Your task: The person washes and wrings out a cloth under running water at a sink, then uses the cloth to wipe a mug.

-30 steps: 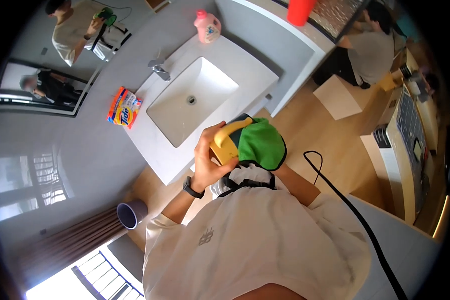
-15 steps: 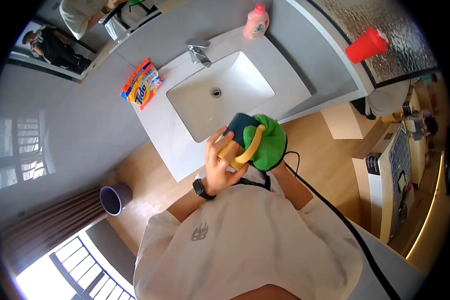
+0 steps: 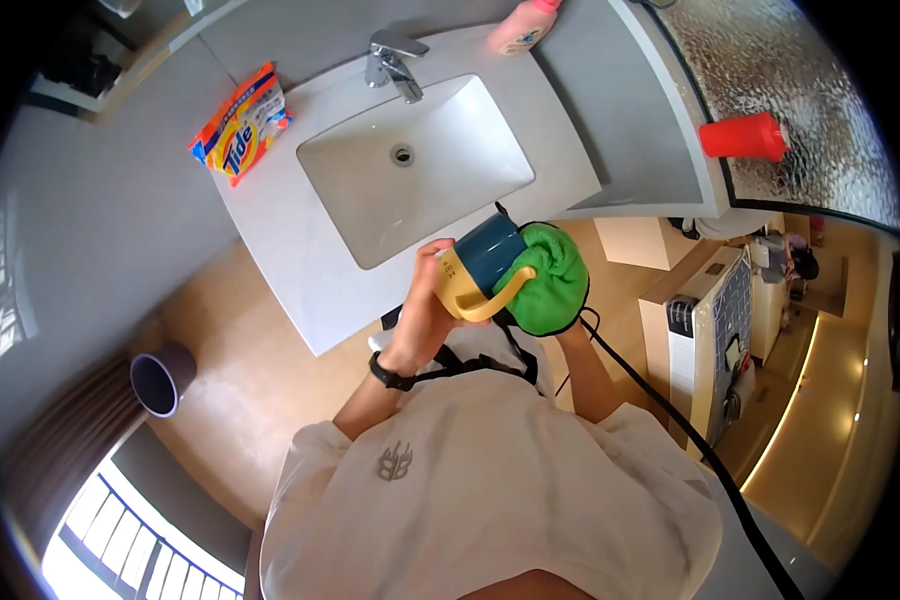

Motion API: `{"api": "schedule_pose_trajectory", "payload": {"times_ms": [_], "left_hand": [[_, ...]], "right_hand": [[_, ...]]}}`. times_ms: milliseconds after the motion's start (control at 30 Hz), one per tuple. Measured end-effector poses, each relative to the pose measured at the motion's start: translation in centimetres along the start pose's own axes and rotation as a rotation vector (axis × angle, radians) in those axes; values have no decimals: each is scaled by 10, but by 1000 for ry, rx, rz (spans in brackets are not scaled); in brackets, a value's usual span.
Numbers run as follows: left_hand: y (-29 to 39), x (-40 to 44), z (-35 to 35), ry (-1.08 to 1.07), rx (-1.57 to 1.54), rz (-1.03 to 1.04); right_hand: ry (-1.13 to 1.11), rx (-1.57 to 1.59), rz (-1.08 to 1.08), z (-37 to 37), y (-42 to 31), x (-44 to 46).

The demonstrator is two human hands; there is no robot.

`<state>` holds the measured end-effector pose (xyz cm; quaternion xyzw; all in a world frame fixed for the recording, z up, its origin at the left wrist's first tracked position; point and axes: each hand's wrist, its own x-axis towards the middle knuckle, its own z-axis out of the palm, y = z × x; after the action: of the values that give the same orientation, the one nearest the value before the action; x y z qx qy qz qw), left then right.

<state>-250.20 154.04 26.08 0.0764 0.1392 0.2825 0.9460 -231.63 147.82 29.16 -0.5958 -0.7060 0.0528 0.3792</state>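
A mug (image 3: 488, 252) with a dark blue upper part, a yellow lower part and a yellow handle is tilted sideways in front of my body. My left hand (image 3: 422, 315), with a black watch at the wrist, is wrapped around its yellow base end. A green cloth (image 3: 555, 285) covers my right hand (image 3: 573, 340) and presses against the mug's mouth end. The fingers of that hand are hidden under the cloth, so whether any reach inside the mug cannot be told.
Beyond my hands is a white sink (image 3: 360, 170) with a chrome faucet (image 3: 395, 65). A Tide bag (image 3: 242, 125) and a pink bottle (image 3: 525, 27) stand on the counter (image 3: 275, 245). A bin (image 3: 163, 378) sits at left; a black cable (image 3: 670, 410) runs at right.
The mug has turned in my left hand, so its handle now points down toward me and more of its side shows. My head view has shifted slightly.
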Motion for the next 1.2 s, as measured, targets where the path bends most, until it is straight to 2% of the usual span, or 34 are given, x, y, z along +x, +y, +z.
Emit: {"api": "schedule_pose_trajectory", "payload": {"times_ms": [67, 133, 233, 333, 367, 400, 467, 500, 533, 600, 633, 667, 767, 867, 933, 1033, 1067, 1133, 1167, 1200], "left_hand": [[-10, 4, -9, 241, 228, -85], [-12, 7, -5, 313, 154, -113], [-17, 12, 8, 477, -211, -353], [-34, 19, 8, 455, -236, -448], [-49, 16, -2, 328, -172, -399], [-63, 17, 7, 327, -154, -410], [-92, 22, 33, 383, 338, 100], [-97, 23, 42, 278, 401, 127], [-107, 24, 45, 267, 424, 115], [-130, 24, 48, 183, 619, 262], [-138, 25, 56, 127, 784, 401], [-147, 28, 64, 108, 811, 394], [-172, 26, 87, 25, 717, 337], [-193, 23, 111, 48, 599, -86], [-212, 23, 102, 68, 623, -180], [-236, 19, 95, 18, 481, -419], [-245, 14, 99, 23, 485, -436], [-259, 9, 103, -84, 735, -304], [-263, 10, 99, -153, 888, -169], [-267, 8, 95, -144, 887, -152]], "right_hand": [[-76, 49, 97, -5, 1, -5], [-135, 54, 143, -15, 5, -12], [-192, 29, 183, -29, 11, -28], [-196, -13, 195, -37, 19, -47], [-192, -35, 197, -38, 21, -56], [-182, -72, 201, -36, 25, -67], [-160, -158, 219, -32, 35, -92], [-139, -195, 228, -31, 40, -107], [-114, -196, 240, -30, 45, -125], [347, 428, 549, -22, 53, -162], [364, 23, 315, -75, 19, -110], [396, 26, 320, -85, 19, -106], [856, -78, 97, -110, 23, -117], [446, 165, 154, -165, 37, -155], [241, 395, 228, -192, 46, -181], [-4, 738, 359, -222, 63, -229], [-67, 832, 404, -227, 70, -247], [-38, 817, 391, -226, 94, -287], [-57, 908, 141, -229, 96, -289], [-79, 990, -113, -231, 95, -288]]}}
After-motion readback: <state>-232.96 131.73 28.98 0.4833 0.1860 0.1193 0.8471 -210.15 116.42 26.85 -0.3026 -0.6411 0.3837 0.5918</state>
